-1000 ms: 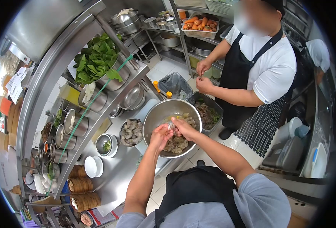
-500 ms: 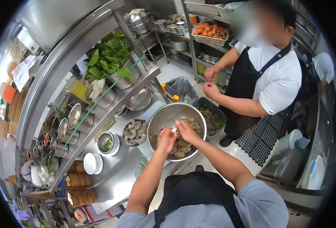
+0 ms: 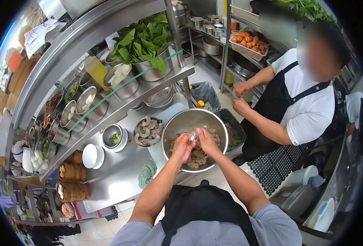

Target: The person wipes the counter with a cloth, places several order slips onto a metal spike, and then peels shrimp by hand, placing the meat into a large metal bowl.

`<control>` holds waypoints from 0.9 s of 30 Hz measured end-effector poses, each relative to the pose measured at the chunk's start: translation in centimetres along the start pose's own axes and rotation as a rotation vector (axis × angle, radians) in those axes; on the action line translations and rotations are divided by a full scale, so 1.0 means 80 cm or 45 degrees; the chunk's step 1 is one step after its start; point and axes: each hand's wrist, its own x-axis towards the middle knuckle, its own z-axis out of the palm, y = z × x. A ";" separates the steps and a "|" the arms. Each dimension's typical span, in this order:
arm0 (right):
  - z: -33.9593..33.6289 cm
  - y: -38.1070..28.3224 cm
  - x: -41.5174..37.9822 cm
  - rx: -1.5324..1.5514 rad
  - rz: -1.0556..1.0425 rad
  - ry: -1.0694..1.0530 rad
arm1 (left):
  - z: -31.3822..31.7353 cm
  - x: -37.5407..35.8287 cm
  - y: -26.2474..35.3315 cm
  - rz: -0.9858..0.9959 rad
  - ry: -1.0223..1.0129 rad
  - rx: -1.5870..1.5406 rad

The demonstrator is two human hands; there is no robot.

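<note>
Over a large steel mixing bowl [image 3: 193, 117], my two hands meet with their fingers pinched together. Between them is a small greyish shrimp [image 3: 193, 134], partly covered by the fingers. My left hand [image 3: 183, 146] grips it from the left, and my right hand [image 3: 207, 142] pinches it from the right. Below them, pale peeled-looking shrimp pieces [image 3: 198, 160] lie in the bowl. Just left of it stands a smaller bowl of whole grey shrimps [image 3: 148, 130]. A dark tub [image 3: 235, 130] with shell-like scraps sits beyond the bowl's right side.
A co-worker [image 3: 308, 98] in a black apron stands at right, hands together. On the steel counter [image 3: 120, 176] are white bowls [image 3: 93, 156], a bowl of chopped greens [image 3: 115, 138], a green cloth [image 3: 147, 174] and bamboo steamers [image 3: 72, 172]. A shelf edge [image 3: 148, 92] overhangs the counter's far side.
The camera view has shifted, so the shelf and co-worker appear further right. My hands stay together over the bowl on the shrimp, fingers slightly shifted.
</note>
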 end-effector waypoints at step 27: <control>-0.029 0.004 0.009 0.882 1.185 -0.862 | 0.020 0.017 0.051 0.415 -0.118 1.987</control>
